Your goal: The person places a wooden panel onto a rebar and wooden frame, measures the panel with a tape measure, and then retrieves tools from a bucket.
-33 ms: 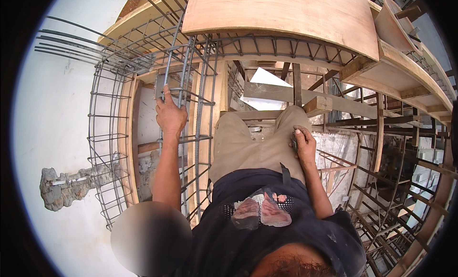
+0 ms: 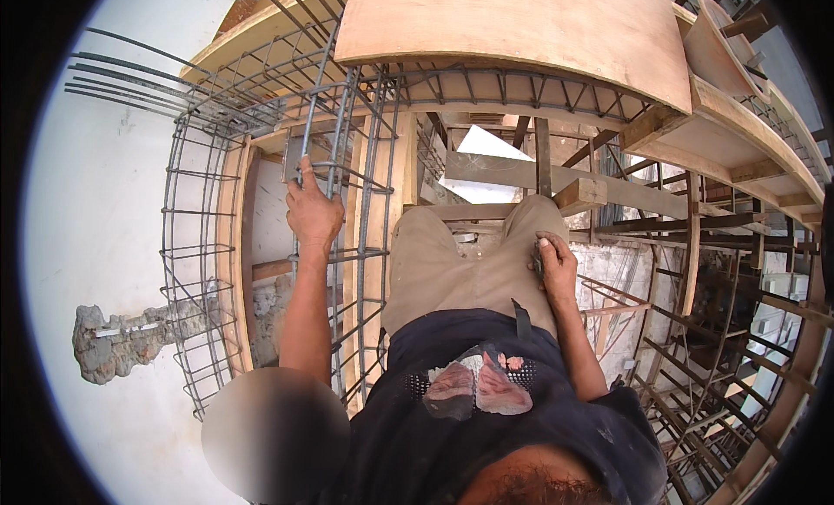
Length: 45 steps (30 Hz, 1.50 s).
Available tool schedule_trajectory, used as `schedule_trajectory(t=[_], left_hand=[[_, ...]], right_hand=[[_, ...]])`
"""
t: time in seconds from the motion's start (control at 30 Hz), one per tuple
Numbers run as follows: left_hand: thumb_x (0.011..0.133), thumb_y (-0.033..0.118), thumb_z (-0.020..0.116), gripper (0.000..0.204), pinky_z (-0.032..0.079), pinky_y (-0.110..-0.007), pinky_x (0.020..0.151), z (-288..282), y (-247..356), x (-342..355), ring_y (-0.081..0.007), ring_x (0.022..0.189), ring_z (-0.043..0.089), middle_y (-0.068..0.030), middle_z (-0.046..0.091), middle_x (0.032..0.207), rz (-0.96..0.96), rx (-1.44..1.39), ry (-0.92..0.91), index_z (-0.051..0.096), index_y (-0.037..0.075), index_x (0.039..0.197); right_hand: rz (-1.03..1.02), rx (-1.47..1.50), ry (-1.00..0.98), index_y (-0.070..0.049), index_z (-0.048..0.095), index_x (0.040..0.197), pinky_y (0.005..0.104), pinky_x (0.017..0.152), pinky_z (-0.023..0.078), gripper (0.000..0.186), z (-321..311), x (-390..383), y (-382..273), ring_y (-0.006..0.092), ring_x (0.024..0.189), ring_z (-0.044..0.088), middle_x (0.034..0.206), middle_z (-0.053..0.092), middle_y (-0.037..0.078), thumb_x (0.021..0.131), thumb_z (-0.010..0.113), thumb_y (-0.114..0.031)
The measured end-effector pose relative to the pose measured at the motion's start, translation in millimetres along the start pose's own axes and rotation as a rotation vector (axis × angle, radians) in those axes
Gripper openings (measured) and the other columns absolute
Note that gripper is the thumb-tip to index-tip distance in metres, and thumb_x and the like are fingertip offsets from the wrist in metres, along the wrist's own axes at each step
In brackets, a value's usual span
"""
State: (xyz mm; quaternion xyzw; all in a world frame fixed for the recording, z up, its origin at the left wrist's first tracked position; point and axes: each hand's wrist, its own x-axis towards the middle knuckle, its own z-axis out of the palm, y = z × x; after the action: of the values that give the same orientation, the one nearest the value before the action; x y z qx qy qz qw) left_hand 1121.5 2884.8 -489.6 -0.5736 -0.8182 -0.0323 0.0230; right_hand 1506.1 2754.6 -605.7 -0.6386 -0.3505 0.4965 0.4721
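On the left, my left hand [image 2: 314,211] is wrapped round a long steel rebar [image 2: 314,105], its index finger stretched along it. This bar is part of a tied rebar cage [image 2: 372,149] with square stirrups, running up beside my leg. My right hand [image 2: 556,260] rests on my right thigh with curled fingers. Something small and dark shows between its thumb and fingers, too hidden to name. My knees, in tan trousers [image 2: 469,270], point toward the far side.
A plywood sheet [image 2: 512,23] spans the far side. Another rebar cage [image 2: 195,209] stands along the white wall [image 2: 95,244] at left. Timber forms [image 2: 228,270] lie between the cages. At right, wooden props and beams [image 2: 695,244] drop to a lower level.
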Motion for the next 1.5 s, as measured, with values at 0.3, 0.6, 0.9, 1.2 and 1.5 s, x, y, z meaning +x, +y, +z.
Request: schedule_trajectory(t=[0.3,0.6,0.9,1.2,1.5], left_hand=[[0.077,0.027,0.072,0.092,0.048,-0.053,0.089,3,-1,0,-0.0428,0.112,0.052,-0.0259,0.046,0.127,0.015,0.009,0.031,0.022,0.02,0.154],[0.076,0.034,0.073,0.092,0.048,-0.053,0.089,-2,1,-2,-0.0423,0.11,0.052,-0.024,0.047,0.125,0.015,-0.022,0.024,0.024,0.02,0.153],[0.076,0.038,0.074,0.095,0.047,-0.053,0.091,-1,0,-2,-0.0444,0.114,0.052,-0.026,0.046,0.129,0.015,-0.037,0.019,0.023,0.022,0.154],[0.076,0.04,0.073,0.1,0.045,-0.055,0.092,0,0,-2,-0.0466,0.118,0.049,-0.0306,0.043,0.135,0.05,-0.051,0.008,0.016,0.023,0.156],[0.073,0.036,0.074,0.1,0.045,-0.053,0.095,-2,2,-5,-0.0461,0.118,0.049,-0.0287,0.045,0.132,0.05,-0.054,0.055,0.02,0.023,0.156]], right_hand=[[-0.176,-0.189,0.016,0.0,0.065,0.115,0.0261,0.063,0.049,0.031,8,-3,1,0.0091,0.074,0.054,0.086,0.06,0.003,0.098,0.056,-0.024],[0.043,-0.017,-0.008,-0.002,0.064,0.118,0.0228,0.044,0.041,0.036,7,-6,-8,0.0091,0.064,0.06,0.084,0.061,0.003,0.097,0.057,-0.03],[0.124,0.02,0.022,-0.003,0.061,0.121,0.0212,0.038,0.039,0.037,6,-12,-24,0.0112,0.063,0.063,0.083,0.061,0.004,0.097,0.056,-0.031],[0.067,0.319,-0.029,-0.003,0.051,0.133,0.0226,0.046,0.046,0.046,-6,-13,-15,0.0132,0.079,0.064,0.096,0.06,0.007,0.094,0.061,-0.024],[0.003,0.09,-0.063,0.001,0.041,0.143,0.0299,0.08,0.052,0.081,-18,-17,-32,0.0169,0.103,0.059,0.128,0.056,0.015,0.075,0.082,-0.015]])
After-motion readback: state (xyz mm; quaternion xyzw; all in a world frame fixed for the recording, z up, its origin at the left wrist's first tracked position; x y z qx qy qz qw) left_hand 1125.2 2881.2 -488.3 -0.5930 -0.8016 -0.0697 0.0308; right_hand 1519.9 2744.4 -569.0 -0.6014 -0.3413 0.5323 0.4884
